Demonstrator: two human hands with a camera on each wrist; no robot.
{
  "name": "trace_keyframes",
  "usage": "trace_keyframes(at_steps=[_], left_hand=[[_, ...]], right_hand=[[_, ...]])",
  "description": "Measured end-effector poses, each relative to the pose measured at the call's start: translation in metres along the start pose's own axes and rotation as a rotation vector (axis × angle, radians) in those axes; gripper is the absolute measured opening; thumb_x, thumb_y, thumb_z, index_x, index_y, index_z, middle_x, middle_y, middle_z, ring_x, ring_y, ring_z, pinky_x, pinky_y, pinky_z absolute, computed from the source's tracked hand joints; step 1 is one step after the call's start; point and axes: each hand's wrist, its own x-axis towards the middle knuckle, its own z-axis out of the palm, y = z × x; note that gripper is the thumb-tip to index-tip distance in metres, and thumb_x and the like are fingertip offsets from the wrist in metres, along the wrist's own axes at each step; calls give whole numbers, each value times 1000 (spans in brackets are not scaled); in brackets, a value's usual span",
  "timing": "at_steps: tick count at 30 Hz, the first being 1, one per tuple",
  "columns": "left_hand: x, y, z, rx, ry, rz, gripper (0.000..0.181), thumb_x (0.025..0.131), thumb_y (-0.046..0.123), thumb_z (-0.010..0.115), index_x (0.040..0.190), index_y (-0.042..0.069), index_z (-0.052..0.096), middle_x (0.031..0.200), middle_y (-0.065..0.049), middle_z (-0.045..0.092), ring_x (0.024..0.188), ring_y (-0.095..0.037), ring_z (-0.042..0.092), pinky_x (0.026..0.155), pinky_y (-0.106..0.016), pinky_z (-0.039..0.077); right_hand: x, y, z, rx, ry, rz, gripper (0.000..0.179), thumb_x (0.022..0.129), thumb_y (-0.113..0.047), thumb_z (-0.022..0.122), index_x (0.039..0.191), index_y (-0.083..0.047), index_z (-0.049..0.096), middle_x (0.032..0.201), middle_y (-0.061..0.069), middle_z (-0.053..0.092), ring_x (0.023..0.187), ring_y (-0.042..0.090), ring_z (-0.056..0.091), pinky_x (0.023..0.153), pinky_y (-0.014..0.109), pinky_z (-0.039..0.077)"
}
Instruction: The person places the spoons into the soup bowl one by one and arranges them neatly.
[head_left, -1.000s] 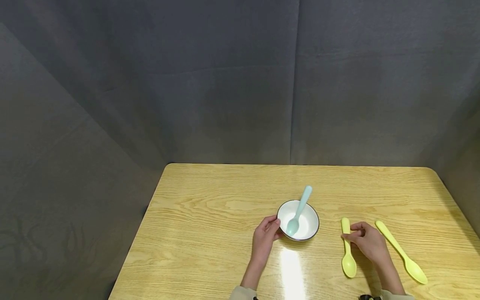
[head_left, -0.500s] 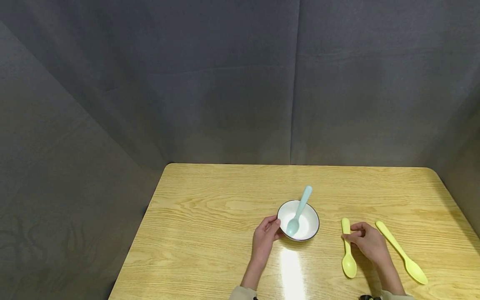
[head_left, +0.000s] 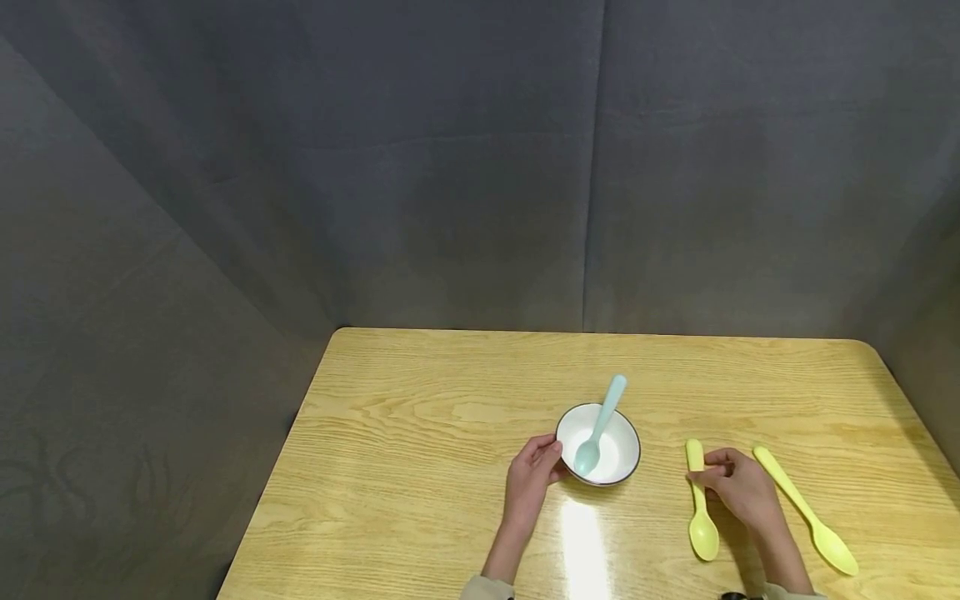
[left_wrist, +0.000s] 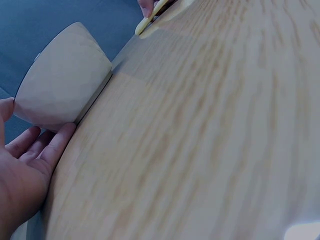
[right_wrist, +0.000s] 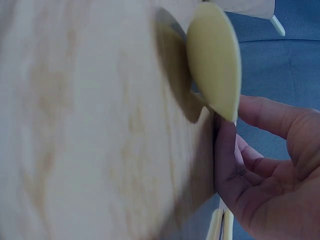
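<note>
Currently gripping the white bowl (head_left: 618, 450), lower centre of the frame, with left hand (head_left: 528, 482) and pinching the inner yellow spoon (head_left: 702, 530), lower right, with right hand (head_left: 742, 487); best done lightly, without tipping the bowl.

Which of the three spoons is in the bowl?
The pale blue spoon: its head lies inside the white bowl. The yellow spoon in the right hand and the far-right yellow spoon are both outside it.

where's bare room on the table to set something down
Widest: the table left of the left hand. A back-edge strip, beyond bowl and blue spoon, is bare too. Crowded: right front, with held yellow spoon, right hand, outer spoon.
</note>
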Motion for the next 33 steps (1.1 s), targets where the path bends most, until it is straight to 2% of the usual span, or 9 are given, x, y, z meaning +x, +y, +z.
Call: trace_keyframes(at_steps=[7,11,14,17,21,25,28,33], left_hand=[[-1,-1,1,-5,6,4,33,101,22,69,122,-4,68,114,-14,72,102,-24,71,82,-32,63],[0,-2,2,-17,-3,8,33,101,20,69,122,-6,67,114,-16,71,102,-24,71,83,-33,63],[0,-1,2,-22,-2,13,33,100,19,69,122,-6,67,114,-16,71,100,-23,71,83,-34,63],[0,-1,1,-26,4,7,32,100,18,69,122,-6,67,114,-16,72,100,-22,71,82,-32,63],[1,1,2,-25,13,-1,31,100,17,69,122,-6,68,113,-15,73,100,-21,71,81,-31,63],[0,1,3,-18,12,4,30,100,17,69,121,-5,68,111,-14,73,98,-22,72,81,-31,63],[0,1,3,-18,9,9,30,100,16,69,121,-6,68,110,-14,73,98,-21,72,80,-31,63],[0,1,2,-28,6,9,30,99,15,70,121,-6,67,111,-14,73,99,-22,72,80,-31,63]], right_hand=[[1,-3,-2,25,-15,37,46,94,-15,75,122,16,57,88,6,68,73,16,68,62,26,58],[0,-6,-4,79,-42,73,45,97,-14,69,126,17,56,93,7,67,78,15,67,67,27,61],[-1,-7,-6,151,-57,89,45,100,-13,65,129,19,52,96,6,66,81,14,66,72,27,62],[-3,-10,-6,249,-32,106,43,100,-10,65,129,19,50,91,1,66,78,11,67,73,25,62],[-6,-17,-7,401,57,107,32,97,-3,66,118,18,54,79,-5,69,70,8,68,68,24,62],[-10,-24,-10,562,116,98,15,96,5,66,104,9,54,73,-4,69,66,8,68,64,23,62],[-13,-27,-12,660,134,76,14,95,8,65,99,3,52,72,-2,70,65,9,70,62,22,61],[-18,-30,-15,746,157,22,14,96,9,65,94,-1,55,73,-1,73,66,10,72,62,21,61]])
